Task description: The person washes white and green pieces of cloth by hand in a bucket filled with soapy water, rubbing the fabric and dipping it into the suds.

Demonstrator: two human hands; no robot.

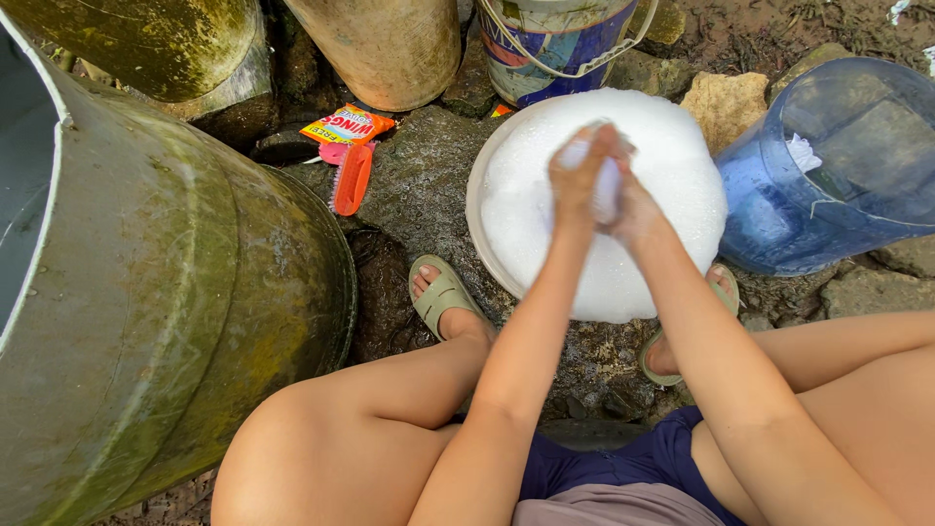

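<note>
Both arms are bare from the shoulder down, with no sleeves, watch or bracelet showing, and the left hand (577,175) and right hand (628,200) carry patches of white suds (no rings can be made out under the lather). The legs are bare too, below dark navy shorts (623,458) with a strip of greyish-mauve cloth (614,507) at the picture's lower edge. Each foot wears a soft, pale olive-green slide sandal with one broad strap: the left sandal (443,295) just left of the foam-filled basin (474,209), the right sandal (657,365) mostly hidden just below it.
</note>
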